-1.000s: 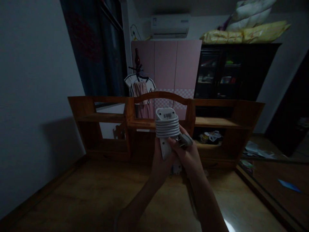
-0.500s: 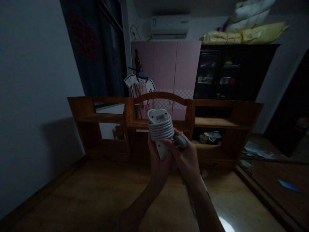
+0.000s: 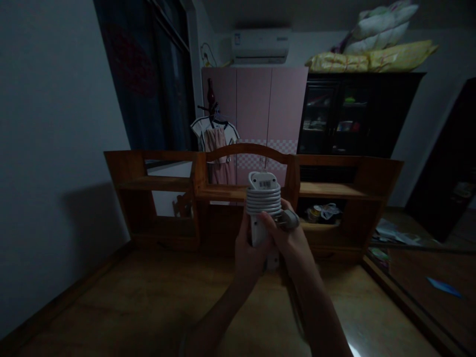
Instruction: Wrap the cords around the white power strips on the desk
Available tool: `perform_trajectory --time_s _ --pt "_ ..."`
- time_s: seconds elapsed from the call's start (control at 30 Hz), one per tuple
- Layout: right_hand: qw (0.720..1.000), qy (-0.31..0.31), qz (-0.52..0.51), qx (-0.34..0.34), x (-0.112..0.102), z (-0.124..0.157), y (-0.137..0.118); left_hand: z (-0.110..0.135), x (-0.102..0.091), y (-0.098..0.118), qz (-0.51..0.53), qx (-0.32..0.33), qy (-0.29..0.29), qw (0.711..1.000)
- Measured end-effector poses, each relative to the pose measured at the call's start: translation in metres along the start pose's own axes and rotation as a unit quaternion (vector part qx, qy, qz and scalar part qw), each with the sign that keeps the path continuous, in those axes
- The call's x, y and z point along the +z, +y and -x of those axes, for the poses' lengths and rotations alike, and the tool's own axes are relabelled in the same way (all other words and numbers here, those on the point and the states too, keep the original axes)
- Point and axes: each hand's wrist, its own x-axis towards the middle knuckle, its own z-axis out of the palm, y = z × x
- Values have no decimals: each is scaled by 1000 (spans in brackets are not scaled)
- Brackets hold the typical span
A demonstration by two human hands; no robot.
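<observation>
Both hands hold a white power strip (image 3: 262, 198) upright in front of me, its white cord wound in several turns around the upper part. My left hand (image 3: 247, 250) is wrapped round the strip's lower body from behind. My right hand (image 3: 292, 243) grips the cord's grey plug (image 3: 289, 218) against the strip's right side, with its fingertips pressed on the coils. A barcode label shows on the strip's top end. Below the hands lies a bare wooden bed platform (image 3: 148, 307).
A wooden headboard with open shelves (image 3: 334, 188) stands just beyond the hands, small items in its right cubby. Behind are a pink wardrobe (image 3: 256, 109), a dark glass cabinet (image 3: 345, 114) with bedding on top, hanging clothes (image 3: 215, 139) and a wall air conditioner.
The power strip and both hands swung left, then back to the right and slightly down. The grip on strip and plug has stayed the same.
</observation>
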Motion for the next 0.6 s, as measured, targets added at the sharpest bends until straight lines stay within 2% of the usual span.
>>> perform_trajectory --time_s 0.17,0.3,0.47,0.6 --pt "998 54 -28 21 13 5 1 1 -2 -2 -15 -6 -8 1000" --pt "997 75 -15 31 10 12 -10 8 0 8 -18 -20 -48 998" --pt "994 77 -52 54 -6 34 -26 29 5 27 -45 -36 -115 992" --pt "985 124 -65 100 -33 59 -22 54 22 14 -73 -61 -159 983"
